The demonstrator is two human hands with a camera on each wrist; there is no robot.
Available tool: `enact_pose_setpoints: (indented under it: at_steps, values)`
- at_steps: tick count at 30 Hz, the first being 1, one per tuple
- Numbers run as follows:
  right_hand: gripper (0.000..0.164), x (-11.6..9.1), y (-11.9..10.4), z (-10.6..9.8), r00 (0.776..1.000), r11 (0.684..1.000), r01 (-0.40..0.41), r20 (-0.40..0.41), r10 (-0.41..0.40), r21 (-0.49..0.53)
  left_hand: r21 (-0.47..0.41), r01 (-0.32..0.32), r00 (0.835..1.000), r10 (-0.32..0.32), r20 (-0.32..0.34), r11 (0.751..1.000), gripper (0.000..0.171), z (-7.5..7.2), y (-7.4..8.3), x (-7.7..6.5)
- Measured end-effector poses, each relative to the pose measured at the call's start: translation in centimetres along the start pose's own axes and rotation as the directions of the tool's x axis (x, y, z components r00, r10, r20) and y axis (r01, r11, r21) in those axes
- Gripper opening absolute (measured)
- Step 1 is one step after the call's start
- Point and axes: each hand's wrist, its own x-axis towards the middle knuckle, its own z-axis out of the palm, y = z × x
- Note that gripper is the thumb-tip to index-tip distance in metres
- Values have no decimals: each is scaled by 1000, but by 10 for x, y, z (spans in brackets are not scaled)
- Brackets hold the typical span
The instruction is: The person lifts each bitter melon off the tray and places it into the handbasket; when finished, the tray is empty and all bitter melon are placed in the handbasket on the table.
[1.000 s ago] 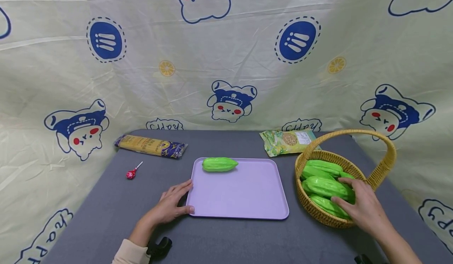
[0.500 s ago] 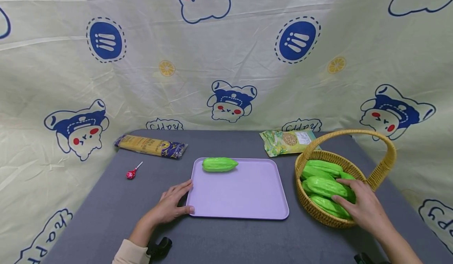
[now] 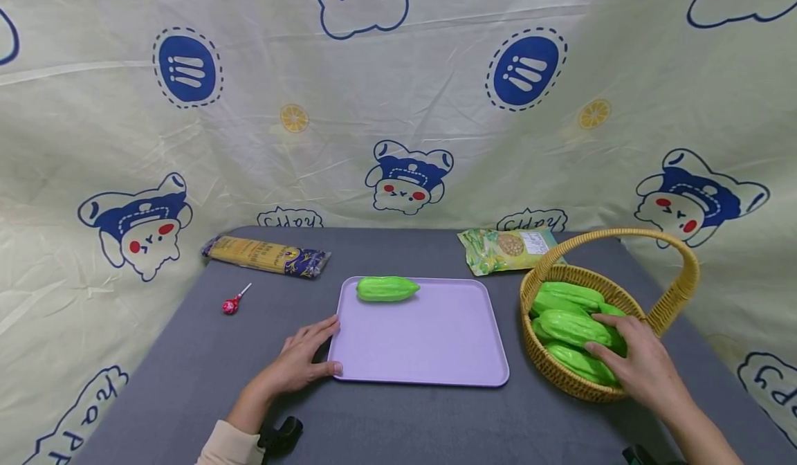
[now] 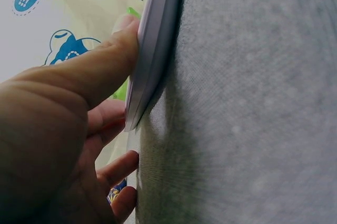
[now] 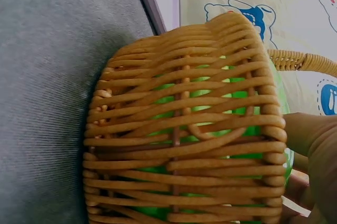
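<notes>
A wicker basket (image 3: 560,380) holds several green, ridged, pointed vegetables that look like bitter melons. My right hand (image 3: 641,361) reaches over its near right rim and grips a bitter melon (image 3: 575,328), thumb on the near side and fingers on the far side. In the right wrist view the basket wall (image 5: 184,129) hides most of that grip. My left hand (image 3: 305,358) rests at the left edge of a lilac tray (image 3: 423,340). Its thumb (image 4: 113,58) touches the tray's rim, with the fingers spread. One bitter melon (image 3: 387,289) lies at the tray's far left.
A yellow and blue packet (image 3: 268,257) lies at the back left, with a red lollipop (image 3: 231,306) nearer. Behind the basket is a green packet (image 3: 507,250). The basket's tall handle (image 3: 679,281) arches over its right side. A printed curtain hangs behind the grey table.
My right thumb and fingers have shifted very slightly on the bitter melons in the basket, and the melons there have stirred a little. The left hand and tray stay put.
</notes>
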Motion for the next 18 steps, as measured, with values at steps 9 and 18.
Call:
enact_pose_setpoints:
  at_steps: [9, 18]
  values:
    - [48, 14, 4, -2, 999, 1000, 15, -36, -15, 3, 0, -3, 1000, 3, -7, 1000, 79, 0, 0, 0]
    - [48, 33, 8, -4, 1000, 1000, 16, -21, -16, 4, 2, -10, 1000, 10, -12, 1000, 78, 0, 1, 0]
